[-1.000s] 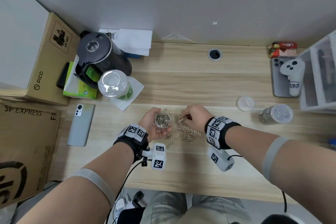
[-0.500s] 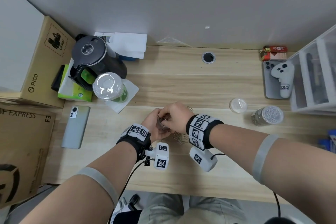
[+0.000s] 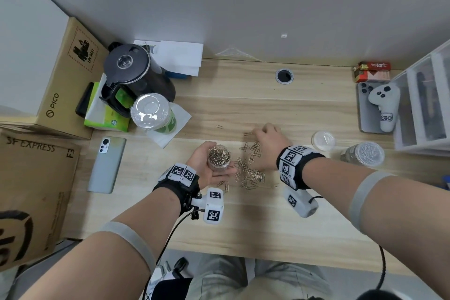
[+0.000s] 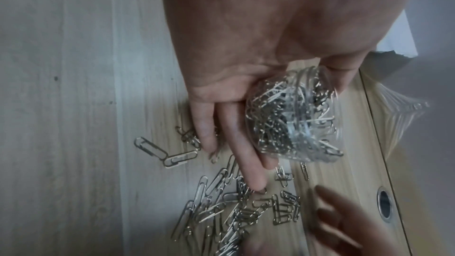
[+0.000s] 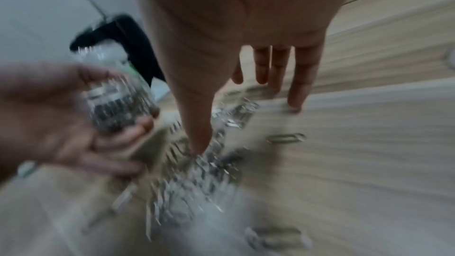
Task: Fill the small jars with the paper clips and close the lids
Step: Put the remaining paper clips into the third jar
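A small clear jar [image 3: 219, 157], lidless and nearly full of paper clips, sits upright in my left hand [image 3: 204, 169], the thumb curled round its side. In the left wrist view the jar [image 4: 293, 116] lies against the palm above the fingers [image 4: 236, 143]. Loose paper clips [image 3: 249, 173] are spread on the desk to its right. My right hand [image 3: 265, 145] reaches over them with straight, spread fingers [image 5: 301, 77], tips down on the desk by the far clips [image 3: 248, 133], holding nothing. The loose lid [image 3: 323, 140] lies further right, beside a second, lidded jar [image 3: 362, 154] of clips.
A black kettle [image 3: 136, 73], a lidded plastic cup [image 3: 152, 112] and a phone [image 3: 107, 163] stand at the left, next to cardboard boxes [image 3: 60, 85]. At the right are a white controller [image 3: 384, 107] on a phone and a drawer unit [image 3: 423, 102]. A cable hole [image 3: 284, 76] is at the back.
Half a second ago my right hand was over the jar's mouth. It has since moved right and away, out to the loose clips. The left hand still holds the jar.
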Tool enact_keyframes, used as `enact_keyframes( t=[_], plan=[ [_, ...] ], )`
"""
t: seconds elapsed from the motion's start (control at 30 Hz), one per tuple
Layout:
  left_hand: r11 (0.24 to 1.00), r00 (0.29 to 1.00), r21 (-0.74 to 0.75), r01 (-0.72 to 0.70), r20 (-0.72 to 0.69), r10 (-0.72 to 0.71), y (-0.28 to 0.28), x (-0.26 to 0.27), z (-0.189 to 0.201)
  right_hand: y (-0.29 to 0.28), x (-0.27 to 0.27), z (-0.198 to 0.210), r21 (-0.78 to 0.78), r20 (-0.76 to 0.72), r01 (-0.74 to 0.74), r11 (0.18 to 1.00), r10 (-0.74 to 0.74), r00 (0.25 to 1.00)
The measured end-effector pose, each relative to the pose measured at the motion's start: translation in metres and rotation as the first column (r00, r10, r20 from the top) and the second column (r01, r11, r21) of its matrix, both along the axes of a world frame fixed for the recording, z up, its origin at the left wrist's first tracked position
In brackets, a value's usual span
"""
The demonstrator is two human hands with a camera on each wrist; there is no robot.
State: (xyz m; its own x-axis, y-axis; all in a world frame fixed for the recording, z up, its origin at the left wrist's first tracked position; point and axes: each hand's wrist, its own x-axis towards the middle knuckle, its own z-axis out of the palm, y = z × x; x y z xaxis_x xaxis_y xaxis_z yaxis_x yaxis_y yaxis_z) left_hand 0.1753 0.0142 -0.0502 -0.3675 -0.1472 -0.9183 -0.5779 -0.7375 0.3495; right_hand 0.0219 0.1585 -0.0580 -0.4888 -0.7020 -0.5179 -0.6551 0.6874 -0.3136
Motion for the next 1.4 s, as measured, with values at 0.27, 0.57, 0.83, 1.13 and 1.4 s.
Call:
enact_keyframes(
  t=[0.27, 0.57, 0.83, 1.13, 1.4],
  plan=[
    [1.0, 0.999, -0.008, -0.023, -0.023, 0.022, -0.008, 0.009, 0.0, 0.01, 0.019, -0.023, -0.07, 0.079, -0.217, 0.974, 0.222, 0.972],
    [0.998, 1.0, -0.049, -0.027, -0.01, 0.027, -0.017, 0.018, -0.001, 0.002, 0.017, -0.016, -0.197, 0.192, 0.002, 0.98, 0.037, 0.981],
    [0.998, 1.0, -0.049, -0.027, -0.016, 0.026, -0.019, 0.013, 0.0, 0.023, -0.006, 0.004, 0.395, 0.465, 0.109, 0.912, -0.301, 0.832],
    [0.999, 1.0, -0.053, 0.01, -0.02, -0.011, -0.019, 0.011, -0.002, 0.008, 0.029, -0.017, 0.28, 0.632, 0.29, 0.915, -0.403, 0.662],
    [0.997, 0.998, -0.048, -0.056, -0.022, 0.055, -0.026, 0.021, -0.005, -0.01, -0.003, -0.016, -0.145, 0.149, 0.265, 0.953, -0.244, 0.958]
  ],
)
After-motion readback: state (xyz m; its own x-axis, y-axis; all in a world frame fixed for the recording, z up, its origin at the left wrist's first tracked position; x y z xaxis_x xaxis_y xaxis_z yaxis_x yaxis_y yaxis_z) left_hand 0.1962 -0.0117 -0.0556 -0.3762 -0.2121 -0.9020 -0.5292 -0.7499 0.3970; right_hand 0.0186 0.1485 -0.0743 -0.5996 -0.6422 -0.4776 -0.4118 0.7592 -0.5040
